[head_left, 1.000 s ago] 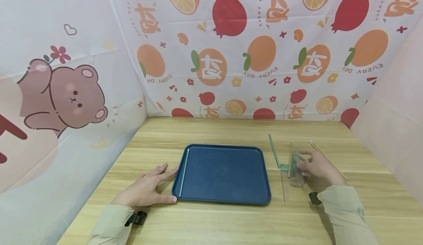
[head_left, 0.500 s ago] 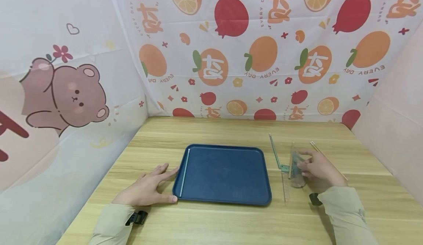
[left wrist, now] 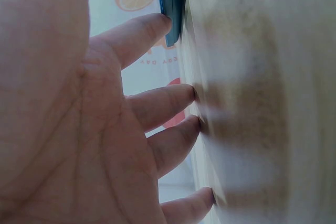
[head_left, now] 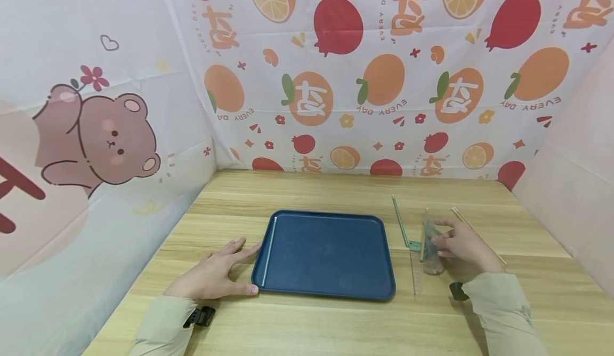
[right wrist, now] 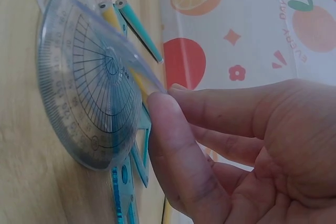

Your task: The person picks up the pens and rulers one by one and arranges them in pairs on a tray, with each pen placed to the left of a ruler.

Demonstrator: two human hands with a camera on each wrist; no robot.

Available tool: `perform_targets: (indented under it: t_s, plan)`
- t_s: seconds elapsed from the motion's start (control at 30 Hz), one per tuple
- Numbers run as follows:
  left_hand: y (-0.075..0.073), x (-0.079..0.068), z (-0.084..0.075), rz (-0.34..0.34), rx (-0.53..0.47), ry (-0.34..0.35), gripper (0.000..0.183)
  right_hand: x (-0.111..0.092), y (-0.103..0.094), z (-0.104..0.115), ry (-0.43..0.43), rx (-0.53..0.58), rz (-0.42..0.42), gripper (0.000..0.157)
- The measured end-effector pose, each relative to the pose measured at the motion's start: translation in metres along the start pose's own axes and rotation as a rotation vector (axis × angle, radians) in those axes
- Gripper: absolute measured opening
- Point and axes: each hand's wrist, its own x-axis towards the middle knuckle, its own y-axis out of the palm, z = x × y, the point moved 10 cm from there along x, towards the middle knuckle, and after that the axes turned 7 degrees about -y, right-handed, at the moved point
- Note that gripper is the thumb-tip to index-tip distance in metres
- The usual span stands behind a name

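Note:
My left hand [head_left: 211,273] lies spread at the left side of a blue tray [head_left: 336,255]. Its thumb and index finger touch the tray's rim, while the other fingertips rest on the table in the left wrist view. A teal pencil [head_left: 269,252] lies along the tray's left side. With thumb and index finger, my right hand [head_left: 462,247] pinches the edge of a clear protractor [right wrist: 89,93], which is tilted above the table. Under and behind it are teal drawing tools, including a set square [right wrist: 140,145], partly hidden, and a yellow pencil [head_left: 423,239].
A second teal pencil [head_left: 399,220] and a clear ruler [head_left: 415,281] lie between the tray and the protractor. Wooden pencils [head_left: 479,237] lie beyond my right hand. Printed cloth [head_left: 345,79] walls in the table [head_left: 307,324] at the back and both sides.
The head view has shifted slightly, so everything sits a little further right in it. Both hands keep the same pose and place.

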Motion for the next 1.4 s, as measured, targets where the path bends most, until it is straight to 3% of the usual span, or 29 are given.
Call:
perform_targets:
  t_s: [0.9, 1.13, 1.4]
  plan:
    - [-0.002, -0.002, -0.002, -0.003, -0.012, -0.003, 0.103, 0.006, 0.008, 0.007, -0.020, 0.120, -0.001, 0.066]
    - [-0.001, -0.002, 0.000, -0.015, 0.000, 0.000, 0.104, 0.015, 0.013, 0.007, 0.004, 0.194, 0.015, 0.065]
    - [-0.002, -0.003, 0.000, -0.019, 0.002, 0.005, 0.104, 0.022, 0.021, 0.019, -0.035, 0.203, 0.022, 0.066]
